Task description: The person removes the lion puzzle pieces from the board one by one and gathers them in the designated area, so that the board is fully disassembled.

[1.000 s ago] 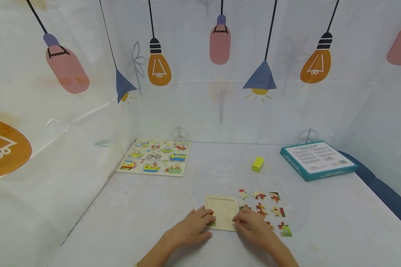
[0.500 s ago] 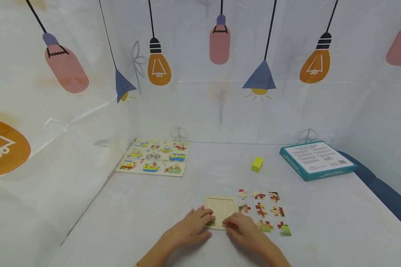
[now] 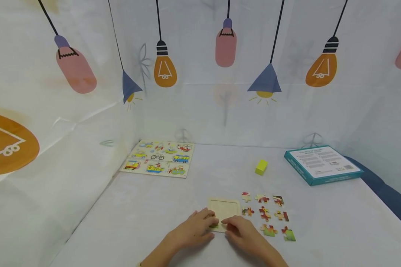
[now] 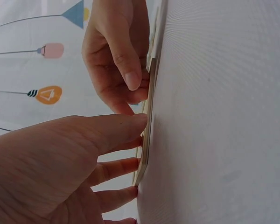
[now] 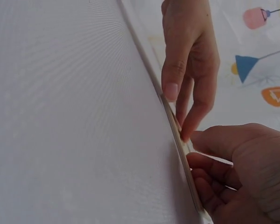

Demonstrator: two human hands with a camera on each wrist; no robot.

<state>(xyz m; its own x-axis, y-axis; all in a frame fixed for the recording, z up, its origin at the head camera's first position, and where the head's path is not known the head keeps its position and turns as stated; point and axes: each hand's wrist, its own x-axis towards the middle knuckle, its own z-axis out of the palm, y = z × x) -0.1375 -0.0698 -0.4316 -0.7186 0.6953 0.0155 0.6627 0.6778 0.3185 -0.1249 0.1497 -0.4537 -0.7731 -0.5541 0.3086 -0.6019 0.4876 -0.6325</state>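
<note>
A shallow square wooden puzzle tray [image 3: 223, 208] lies on the white tabletop between the hands. In its near left corner sits a puzzle piece [image 3: 214, 226] with green on it, partly hidden by fingers. My left hand [image 3: 194, 228] rests at the tray's left side; in the left wrist view its extended fingers and thumb touch the edge. My right hand [image 3: 245, 233] bends its fingers loosely over the tray's near right part, index fingertip close to the piece; nothing shows between thumb and fingers [image 5: 210, 165]. Right of the tray, loose jigsaw pieces [image 3: 264, 214] lie in rows, apart from one another.
A yellow block [image 3: 261, 167] lies farther back. At the back left is a wooden board with vehicle pictures [image 3: 158, 158], at the back right a teal and white box [image 3: 322, 165]. A white sheet printed with lamps [image 3: 200, 111] hangs behind the table.
My right hand has moved left over the tray, towards the corner piece, uncovering a loose jigsaw piece on the right. My left hand keeps its place at the tray. The head view has shifted slightly.
</note>
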